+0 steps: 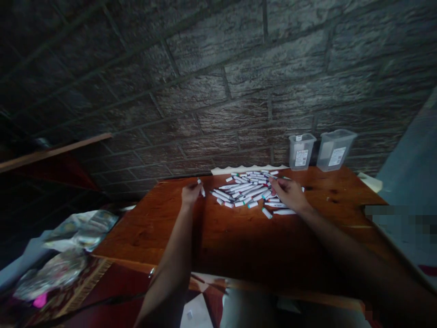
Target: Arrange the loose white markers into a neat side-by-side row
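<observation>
My left hand (190,193) is closed in a pinch around a white marker (201,188), held tilted just left of the pile. On the wooden table, a loose heap of white markers (244,189) and white caps with coloured ends spreads between my hands. My right hand (291,193) is over the heap's right side, thumb and fingers closed on a slim marker (272,176) that is partly hidden by the fingers. Beneath that hand lie several more markers, and a single cap (267,213) rests nearer to me.
Two clear plastic containers (302,152) with white labels stand at the table's back right. A white wavy-edged strip (249,169) lies behind the heap, against the brick wall (239,91). Plastic bags (82,230) lie left of the wooden table (153,223).
</observation>
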Demonstrator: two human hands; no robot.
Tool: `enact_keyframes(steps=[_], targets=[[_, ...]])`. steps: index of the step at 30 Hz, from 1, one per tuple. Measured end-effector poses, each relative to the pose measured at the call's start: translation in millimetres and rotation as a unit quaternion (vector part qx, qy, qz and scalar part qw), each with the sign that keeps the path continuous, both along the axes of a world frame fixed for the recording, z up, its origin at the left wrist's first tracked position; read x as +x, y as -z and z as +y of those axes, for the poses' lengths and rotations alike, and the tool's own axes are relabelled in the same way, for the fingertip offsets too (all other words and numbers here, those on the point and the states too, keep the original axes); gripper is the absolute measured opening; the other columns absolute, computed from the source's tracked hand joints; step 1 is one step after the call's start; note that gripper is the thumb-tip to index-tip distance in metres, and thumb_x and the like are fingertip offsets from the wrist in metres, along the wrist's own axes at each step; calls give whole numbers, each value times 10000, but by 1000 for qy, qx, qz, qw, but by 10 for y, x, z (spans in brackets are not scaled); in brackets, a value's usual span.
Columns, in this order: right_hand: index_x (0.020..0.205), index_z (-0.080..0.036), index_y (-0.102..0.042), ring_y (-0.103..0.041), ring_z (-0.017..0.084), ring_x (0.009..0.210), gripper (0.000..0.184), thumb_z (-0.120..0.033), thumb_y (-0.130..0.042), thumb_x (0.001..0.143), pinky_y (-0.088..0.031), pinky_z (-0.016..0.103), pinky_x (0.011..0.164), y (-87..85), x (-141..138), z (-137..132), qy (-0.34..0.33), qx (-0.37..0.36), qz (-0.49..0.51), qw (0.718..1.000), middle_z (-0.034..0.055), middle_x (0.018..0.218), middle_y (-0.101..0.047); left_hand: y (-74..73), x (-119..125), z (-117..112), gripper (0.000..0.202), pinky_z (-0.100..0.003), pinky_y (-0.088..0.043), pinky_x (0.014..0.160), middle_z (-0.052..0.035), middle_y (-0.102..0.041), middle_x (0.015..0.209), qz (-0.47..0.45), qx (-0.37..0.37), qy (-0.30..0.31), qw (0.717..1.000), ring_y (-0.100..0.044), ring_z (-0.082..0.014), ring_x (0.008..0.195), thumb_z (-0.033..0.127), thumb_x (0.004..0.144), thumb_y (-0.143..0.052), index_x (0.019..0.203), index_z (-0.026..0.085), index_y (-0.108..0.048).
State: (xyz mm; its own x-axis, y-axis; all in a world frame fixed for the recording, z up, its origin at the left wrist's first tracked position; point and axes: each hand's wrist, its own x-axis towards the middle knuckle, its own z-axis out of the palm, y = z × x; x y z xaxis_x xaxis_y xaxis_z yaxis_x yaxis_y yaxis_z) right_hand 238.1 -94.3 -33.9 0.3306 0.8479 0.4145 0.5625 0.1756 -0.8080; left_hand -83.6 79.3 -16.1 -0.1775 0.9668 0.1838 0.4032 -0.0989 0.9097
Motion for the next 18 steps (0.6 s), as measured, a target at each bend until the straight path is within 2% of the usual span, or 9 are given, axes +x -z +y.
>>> enact_keyframes(steps=[2, 3, 5, 7, 9, 14, 18], targets=[[573, -183, -607, -485, 118, 465, 568, -624, -439, 889, -339, 257, 485, 6, 8, 0, -2, -4, -4, 1000, 5, 504, -576, 36, -86, 76, 211, -253, -511, 683, -38, -716, 679, 63, -18, -11, 998, -693, -216, 788, 382, 703, -695, 781, 190, -733], [579, -183, -609, -496, 121, 470, 563, -622, -440, 889, -348, 257, 488, 10, 11, 1, -2, -7, -4, 1000, 9, 513, -589, 47, -106, 107, 193, -255, -510, 723, -38, -740, 751, 144, -33, -14, 989, -694, -225, 857, 375, 713, -689, 807, 216, -743], [593, -184, -615, -522, 128, 488, 552, -616, -444, 890, -369, 256, 499, 17, 18, 5, -1, -10, -2, 1000, 16, 531, -613, 66, -125, 155, 217, -272, -503, 796, -45, -758, 927, 299, -52, -8, 953, -678, -247, 978, 377, 738, -672, 895, 252, -755], [596, -183, -617, -544, 133, 508, 546, -609, -447, 892, -385, 254, 512, 26, 24, 12, 0, -12, -4, 1000, 22, 544, -629, 89, -138, 178, 279, -292, -497, 838, -55, -741, 1057, 390, -47, 1, 920, -661, -258, 1040, 412, 785, -630, 997, 270, -745], [593, -182, -617, -547, 134, 511, 546, -606, -448, 893, -386, 254, 513, 35, 31, 18, 2, -18, -11, 1000, 26, 545, -635, 108, -153, 166, 331, -299, -498, 849, -67, -728, 1097, 413, -30, -1, 910, -660, -253, 1043, 459, 823, -587, 1058, 274, -727], [614, -179, -635, -528, 127, 480, 543, -610, -453, 888, -363, 255, 488, 14, 53, 4, 6, -23, -22, 999, 26, 541, -640, 89, -167, 42, 476, -353, -515, 838, -99, -721, 1089, 411, -21, -32, 911, -659, -287, 1024, 624, 829, -524, 1075, 268, -722], [584, -180, -624, -524, 123, 479, 561, -612, -442, 892, -352, 255, 486, -32, 45, -28, 16, -13, -38, 999, 27, 535, -625, 74, -141, -20, 436, -391, -518, 844, -103, -708, 1112, 412, -56, -35, 909, -648, -305, 1033, 592, 859, -507, 1096, 297, -725]])
